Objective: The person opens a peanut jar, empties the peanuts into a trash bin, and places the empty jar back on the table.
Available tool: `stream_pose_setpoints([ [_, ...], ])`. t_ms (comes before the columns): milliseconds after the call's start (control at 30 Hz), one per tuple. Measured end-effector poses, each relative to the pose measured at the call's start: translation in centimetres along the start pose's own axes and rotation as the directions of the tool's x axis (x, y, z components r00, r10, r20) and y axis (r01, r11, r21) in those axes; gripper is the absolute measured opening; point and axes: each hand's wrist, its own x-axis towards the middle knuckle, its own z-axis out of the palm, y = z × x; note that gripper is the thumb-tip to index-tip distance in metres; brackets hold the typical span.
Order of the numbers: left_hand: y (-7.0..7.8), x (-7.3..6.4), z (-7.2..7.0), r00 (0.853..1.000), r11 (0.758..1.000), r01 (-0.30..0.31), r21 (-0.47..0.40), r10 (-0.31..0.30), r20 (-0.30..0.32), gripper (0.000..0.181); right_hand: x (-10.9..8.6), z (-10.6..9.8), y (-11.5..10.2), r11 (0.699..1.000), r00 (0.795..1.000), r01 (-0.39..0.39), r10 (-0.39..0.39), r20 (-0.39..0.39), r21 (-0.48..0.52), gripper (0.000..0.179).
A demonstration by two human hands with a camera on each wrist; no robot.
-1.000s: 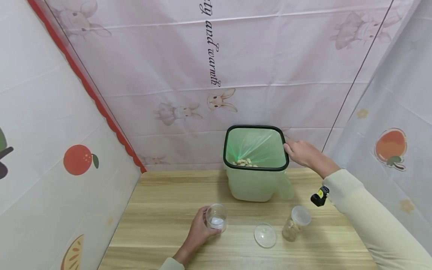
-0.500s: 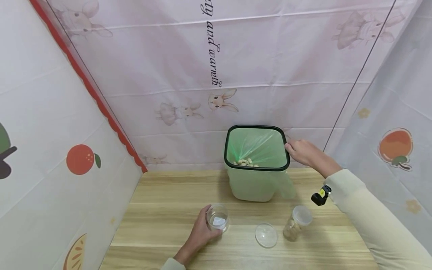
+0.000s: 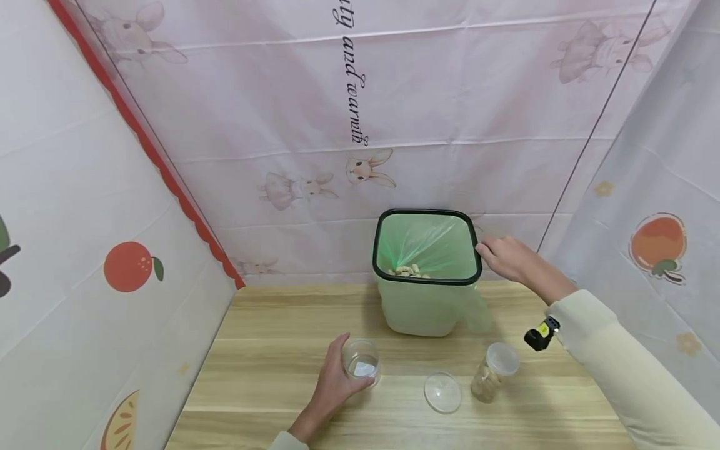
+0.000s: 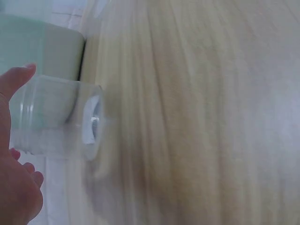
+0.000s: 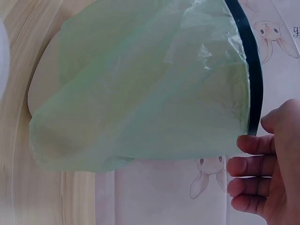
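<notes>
My left hand (image 3: 333,382) curves around a clear plastic jar (image 3: 362,365) standing upright on the table, thumb on its near side and fingers on its far side. The left wrist view shows a white patch (image 4: 90,119) at the jar's base. By its right edge, my right hand (image 3: 510,259) is at a pale green bin (image 3: 419,312) with a black rim (image 5: 255,89). Its fingers are loosely bent, thumb and index fingertips right at the rim. A thin green bag (image 5: 136,89) lines the bin and hangs over its outside. Pale nuggets (image 3: 406,270) lie inside.
A clear round lid (image 3: 442,392) lies flat right of the jar. Farther right stands a second clear jar (image 3: 487,381) with a whitish lid and pale pieces inside. Printed cloth walls (image 3: 315,250) rise behind and beside the wooden table (image 3: 270,325).
My right hand has shifted slightly to the right, its grip on the rim loosening. The left thumb and fingers have spread a little around the jar, which stays in place.
</notes>
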Motion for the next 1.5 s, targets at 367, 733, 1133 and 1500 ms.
stream_pose_setpoints([
  [367, 2.0, 0.3, 0.1, 0.988, 0.984, -0.148, 0.097, 0.151, -0.031, 0.111, -1.9, 0.0, -0.4, 1.000, 0.999, 0.030, -0.030, -0.035, -0.006, 0.034],
  [733, 4.8, 0.4, 0.7, 0.948, 0.937, -0.314, 0.152, 0.319, -0.011, 0.112, -4.5, 0.4, -0.4, 0.996, 0.994, 0.082, -0.083, -0.074, -0.023, 0.024],
  [1133, 7.0, 0.6, 2.0, 0.906, 0.885, -0.423, 0.196, 0.417, 0.071, 0.111, -7.1, 1.1, -1.1, 0.993, 0.993, 0.109, -0.111, -0.041, -0.032, 0.021],
  [1500, 8.3, 0.9, 3.9, 0.904, 0.909, -0.406, 0.090, 0.386, 0.182, 0.108, -9.9, 1.8, -2.5, 0.987, 0.988, 0.155, -0.155, 0.000, -0.034, 0.026],
])
